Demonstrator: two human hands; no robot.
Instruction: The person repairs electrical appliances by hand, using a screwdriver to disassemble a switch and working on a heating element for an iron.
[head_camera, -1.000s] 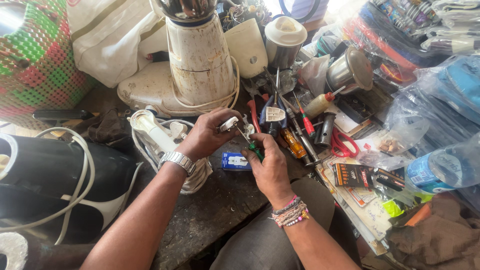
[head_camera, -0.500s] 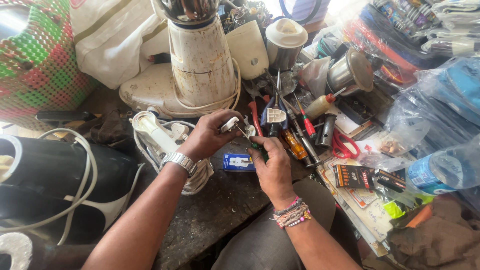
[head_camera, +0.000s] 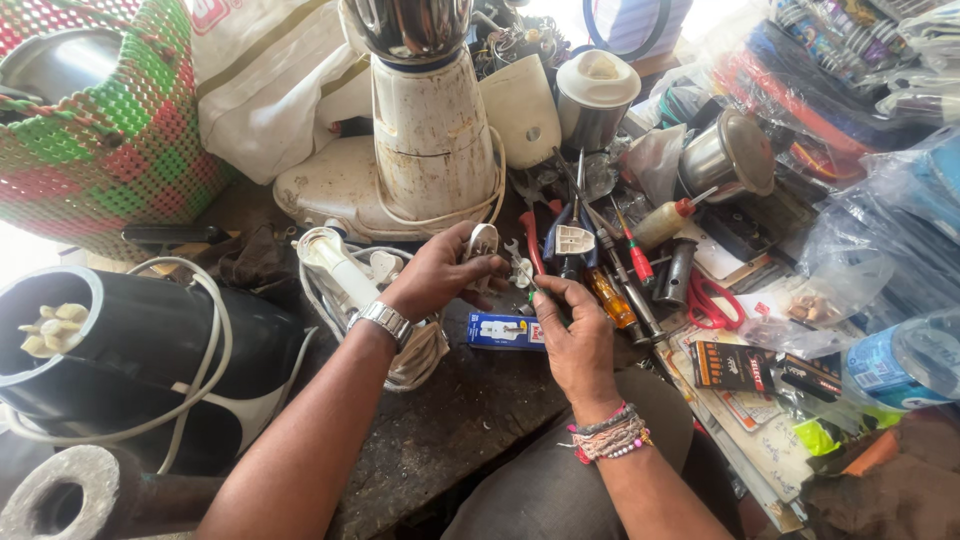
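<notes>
Fingers of left hand (head_camera: 440, 275) pinch white plug (head_camera: 483, 241); right hand (head_camera: 575, 335) grip hidden.

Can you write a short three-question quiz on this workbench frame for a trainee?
1. True or false: the left hand holds a small white plug.
2. Which thing lies on the bench just below both hands? A) a small blue box B) red-handled scissors C) a steel cup
3. Fill in: the wrist of the right hand wears beaded ______.

Key:
1. True; the right hand works a thin tool at the plug.
2. A, the small blue box. The red-handled scissors and steel cup lie farther right.
3. Bracelets; the left wrist wears a metal watch.
</notes>
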